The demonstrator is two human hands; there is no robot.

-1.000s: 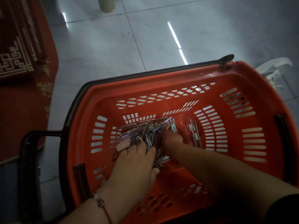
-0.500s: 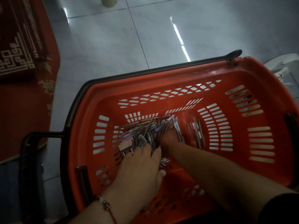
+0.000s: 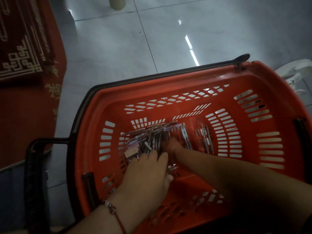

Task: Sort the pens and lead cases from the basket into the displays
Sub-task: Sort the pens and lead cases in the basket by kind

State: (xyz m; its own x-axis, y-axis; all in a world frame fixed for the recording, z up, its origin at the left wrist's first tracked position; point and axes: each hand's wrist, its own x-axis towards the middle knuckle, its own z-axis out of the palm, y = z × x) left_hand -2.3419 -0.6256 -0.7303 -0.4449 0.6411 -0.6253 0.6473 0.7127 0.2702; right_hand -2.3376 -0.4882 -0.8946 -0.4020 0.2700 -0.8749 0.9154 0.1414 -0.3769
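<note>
Head view: I have both hands down in the red basket point(image 3: 273, 81) on the tiled floor point(image 3: 118, 39).

My left hand point(image 3: 148, 171) lies palm-down on the heap of pens point(image 3: 152, 137), fingers fairly straight, its grip not closed on anything that I can see. My right hand point(image 3: 170, 146) digs into the same heap; whether its grip holds a pen I cannot tell. A few more pens point(image 3: 206, 139) lie apart to the right. A red patterned carpet point(image 3: 25, 65) lies left.

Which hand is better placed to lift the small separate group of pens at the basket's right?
Right hand: it lies next to those loose pens. Left hand rests on the big pile, farther away.
</note>
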